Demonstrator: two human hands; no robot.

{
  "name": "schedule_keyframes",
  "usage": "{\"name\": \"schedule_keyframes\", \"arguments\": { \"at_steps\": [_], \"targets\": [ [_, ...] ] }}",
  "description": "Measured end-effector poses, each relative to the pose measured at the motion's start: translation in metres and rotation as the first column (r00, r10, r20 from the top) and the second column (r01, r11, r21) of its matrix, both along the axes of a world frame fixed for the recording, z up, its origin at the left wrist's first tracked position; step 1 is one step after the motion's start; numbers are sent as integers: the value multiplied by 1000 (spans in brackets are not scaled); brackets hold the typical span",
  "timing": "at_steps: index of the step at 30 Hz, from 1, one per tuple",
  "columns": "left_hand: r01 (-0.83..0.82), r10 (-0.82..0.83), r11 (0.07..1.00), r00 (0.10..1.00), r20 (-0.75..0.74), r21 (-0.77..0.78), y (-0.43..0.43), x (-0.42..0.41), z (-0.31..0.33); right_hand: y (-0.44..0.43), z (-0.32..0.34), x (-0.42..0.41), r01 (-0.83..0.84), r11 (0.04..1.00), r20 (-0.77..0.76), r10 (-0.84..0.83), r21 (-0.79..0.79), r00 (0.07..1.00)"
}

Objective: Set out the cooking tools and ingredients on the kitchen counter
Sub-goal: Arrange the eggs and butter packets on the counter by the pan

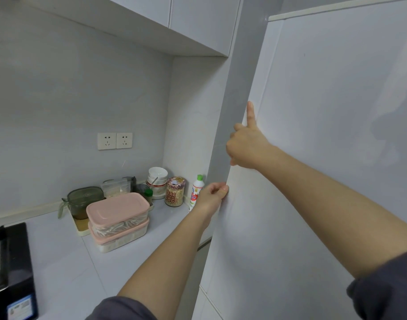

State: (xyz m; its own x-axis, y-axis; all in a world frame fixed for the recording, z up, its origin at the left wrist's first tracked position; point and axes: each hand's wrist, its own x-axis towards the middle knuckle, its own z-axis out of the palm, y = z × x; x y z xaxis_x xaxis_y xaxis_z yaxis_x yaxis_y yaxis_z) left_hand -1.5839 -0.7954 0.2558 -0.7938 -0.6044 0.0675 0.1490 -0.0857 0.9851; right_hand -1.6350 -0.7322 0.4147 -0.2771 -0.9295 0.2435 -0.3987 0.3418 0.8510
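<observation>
Both hands are at the left edge of a tall white door (324,135) that fills the right side of the view. The right hand (248,144) is the higher one: its thumb lies straight up along the door's front, and its other fingers are hooked round the edge and hidden behind it. The left hand (212,195) is just below, its fingers curled and pinching the same edge. Whatever is behind the door cannot be seen.

The cooking things stand to the left on the pale tabletop (66,262), pushed toward the back corner. Two pink-lidded boxes (118,211) are stacked one on the other nearest the viewer. Behind them on the left, a green-lidded container (84,199) sits on a cream tray (81,228). Behind the boxes lie clear bags (116,187), and a small green-capped bottle (148,194) stands just beyond them. A stack of white bowls (157,177) with a spoon handle sticking out stands by the wall. A printed jar of oats (174,191) is just right of it. A white bottle with a green cap (196,192) stands in the corner, partly covered by the left hand.

A black stove (13,262) is at the lower left. Two wall sockets (114,140) are above the things, under white upper cabinets (193,19).
</observation>
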Motion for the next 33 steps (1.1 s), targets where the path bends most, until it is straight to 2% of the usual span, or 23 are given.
{"name": "schedule_keyframes", "arguments": {
  "at_steps": [2, 4, 7, 9, 11, 13, 17, 20, 25, 30, 33],
  "targets": [
    [-56, 55, 998, 998, -7, -29, -2, 20, -4, 5, -8, -2, -114, 991, 64, 119, -70, 991],
    [-113, 111, 989, 994, -19, -94, -5, 43, -11, 12, -28, -1, -223, 930, 260, 301, -293, 917],
    [-223, 216, 953, 975, -57, -207, -12, 88, -21, 20, -74, 21, -255, 697, 425, 643, -670, 637],
    [-285, 273, 917, 959, -80, -279, -13, 119, -26, 21, -104, 46, -148, 536, 440, 796, -831, 416],
    [-344, 331, 886, 939, -93, -311, -15, 158, -32, 20, -127, 81, 20, 420, 415, 888, -907, 199],
    [-403, 393, 865, 914, -95, -300, -13, 200, -37, 18, -141, 119, 207, 377, 388, 922, -903, 9],
    [-496, 498, 829, 865, -61, -259, 0, 284, -48, 3, -164, 193, 387, 432, 349, 898, -815, -268],
    [-564, 577, 784, 816, -30, -261, 11, 354, -53, -7, -177, 263, 397, 527, 351, 829, -752, -435],
    [-687, 710, 674, 704, -19, -271, 27, 480, -55, -15, -194, 387, 340, 634, 359, 715, -694, -600],
    [-788, 813, 558, 581, -17, -261, 36, 609, -60, -23, -204, 512, 277, 695, 353, 618, -664, -702],
    [-819, 847, 512, 531, -7, -258, 41, 668, -60, -29, -204, 571, 257, 698, 317, 580, -668, -750]
  ]
}}
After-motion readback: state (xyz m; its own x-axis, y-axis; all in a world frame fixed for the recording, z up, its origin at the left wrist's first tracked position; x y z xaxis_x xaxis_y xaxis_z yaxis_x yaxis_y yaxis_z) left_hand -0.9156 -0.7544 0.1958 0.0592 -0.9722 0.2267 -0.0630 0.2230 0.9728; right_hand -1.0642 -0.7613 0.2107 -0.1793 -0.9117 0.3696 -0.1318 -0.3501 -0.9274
